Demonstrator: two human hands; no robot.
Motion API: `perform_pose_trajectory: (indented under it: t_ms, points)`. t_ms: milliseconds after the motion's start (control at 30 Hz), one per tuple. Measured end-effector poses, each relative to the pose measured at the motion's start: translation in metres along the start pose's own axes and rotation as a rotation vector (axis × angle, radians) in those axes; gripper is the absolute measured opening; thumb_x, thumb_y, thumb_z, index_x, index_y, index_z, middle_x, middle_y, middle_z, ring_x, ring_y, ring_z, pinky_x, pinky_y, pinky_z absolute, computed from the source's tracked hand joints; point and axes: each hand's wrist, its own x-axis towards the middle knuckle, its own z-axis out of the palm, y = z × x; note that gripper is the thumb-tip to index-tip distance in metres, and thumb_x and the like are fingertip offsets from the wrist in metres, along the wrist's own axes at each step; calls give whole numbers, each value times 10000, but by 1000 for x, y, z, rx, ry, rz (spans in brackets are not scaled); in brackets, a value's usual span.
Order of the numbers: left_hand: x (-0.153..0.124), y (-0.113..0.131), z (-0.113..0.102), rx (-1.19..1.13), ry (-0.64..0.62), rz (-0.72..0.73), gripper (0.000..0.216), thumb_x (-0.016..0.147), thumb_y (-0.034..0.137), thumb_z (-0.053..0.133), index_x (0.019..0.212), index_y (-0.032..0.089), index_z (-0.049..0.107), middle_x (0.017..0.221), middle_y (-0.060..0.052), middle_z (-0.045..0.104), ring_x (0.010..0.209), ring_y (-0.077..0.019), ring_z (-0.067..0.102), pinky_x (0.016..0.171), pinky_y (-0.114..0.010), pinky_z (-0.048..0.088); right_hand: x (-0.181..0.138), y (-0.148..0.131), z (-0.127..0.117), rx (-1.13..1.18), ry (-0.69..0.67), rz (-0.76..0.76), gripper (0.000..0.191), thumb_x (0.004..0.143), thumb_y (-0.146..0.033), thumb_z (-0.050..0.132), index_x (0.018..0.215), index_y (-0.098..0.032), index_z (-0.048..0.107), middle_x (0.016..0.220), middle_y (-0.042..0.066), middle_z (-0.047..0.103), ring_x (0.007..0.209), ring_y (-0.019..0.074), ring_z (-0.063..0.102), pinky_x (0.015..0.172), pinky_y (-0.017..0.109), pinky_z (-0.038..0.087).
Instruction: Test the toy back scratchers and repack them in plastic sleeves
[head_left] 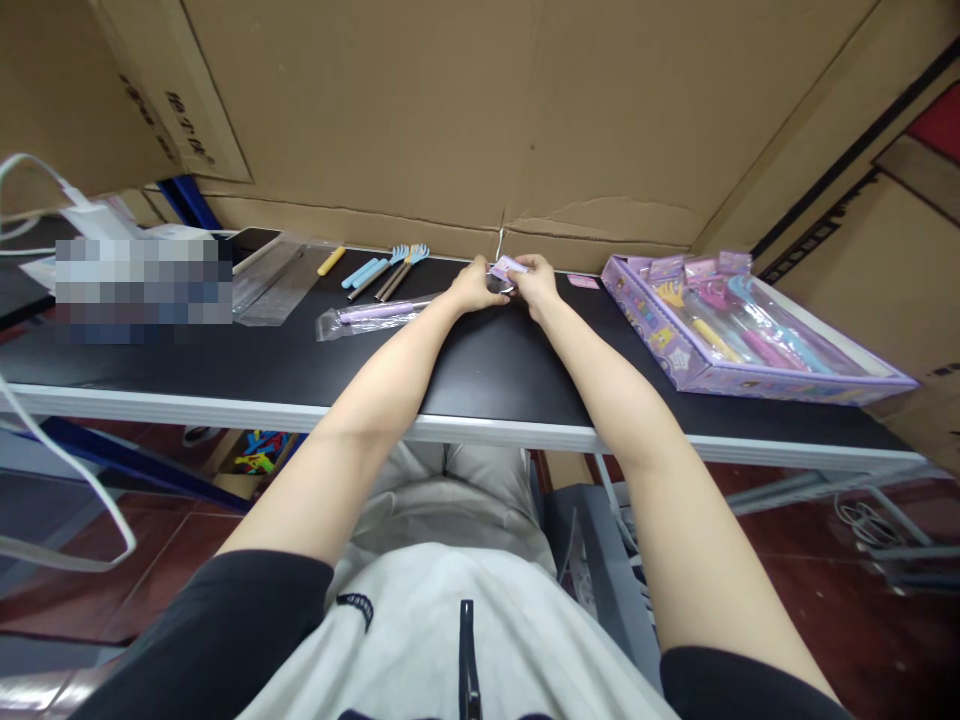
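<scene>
Currently holding a clear packet [416,305] near the far edge of the black tabletop [495,370], with a purple handle [379,313] showing through the film. Lying flat at its free end, well out to the left, and running in under the fingers at the other. Grasping that nearer end with the left hand [475,288], thumb and forefinger curled about the film. Pinching a small printed card [508,267], pink and lilac, between thumb and fingers of the right hand [534,283], just beside the left fingertips. Cannot tell whether tucked inside the film or pressed against its outside.

Looking left past the packet, finding metal rods with pale blue claw heads [405,254], then pale blue handles [362,273] just beside them and a yellow handle [331,262] a little farther off. Spread out flat beyond that, clear empty bags [274,285].

Turning right of the hands, coming first to a pink card [583,282], lying loose, then to a purple display box [701,372], tilted open toward the viewer and holding bagged claw tools [765,347] in yellow, pink and blue. Closed in behind by a cardboard wall [525,120]. Stowed below the table, at left, bright plastic pieces [260,452] in a carton.
</scene>
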Motion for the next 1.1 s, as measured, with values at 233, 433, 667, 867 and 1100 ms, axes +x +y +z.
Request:
perform_pose_trajectory:
  t_ms: [233,433,667,867,1100]
  points:
    - [-1,4,1,26,-26,17,676,733,248,916,1306,131,579,1278,-193,720,1334,-407,673,1139,-494,539,-1,-1,-3,-69,82,9,262,997,-59,620,865,-234,476,857,-22,595,665,106,598,729,257,599]
    - [-3,3,0,17,-21,27,658,739,242,908,1294,127,575,1252,-187,715,1326,-402,682,1145,-492,539,-2,-3,-1,-14,51,80,268,1088,-93,522,892,-248,427,837,-13,628,664,96,648,630,200,523]
    - [-2,4,1,19,-10,20,607,757,251,902,1258,173,568,1271,-171,704,1318,-387,687,1142,-493,545,-2,-3,0,9,10,85,276,1113,-105,478,874,-238,443,799,-13,625,689,105,661,636,197,528]
    - [-3,3,1,-16,-14,22,663,739,240,910,1300,142,572,1278,-183,703,1349,-391,666,1168,-482,529,-5,-5,-1,71,4,110,279,1078,-70,525,860,-230,453,813,-14,624,715,108,642,681,211,549]
    - [-4,3,0,-42,-7,25,687,735,249,925,1327,136,593,1271,-170,713,1347,-391,666,1166,-492,530,-6,-7,0,75,48,74,317,1093,-80,539,849,-235,411,832,-51,539,674,65,556,621,159,488]
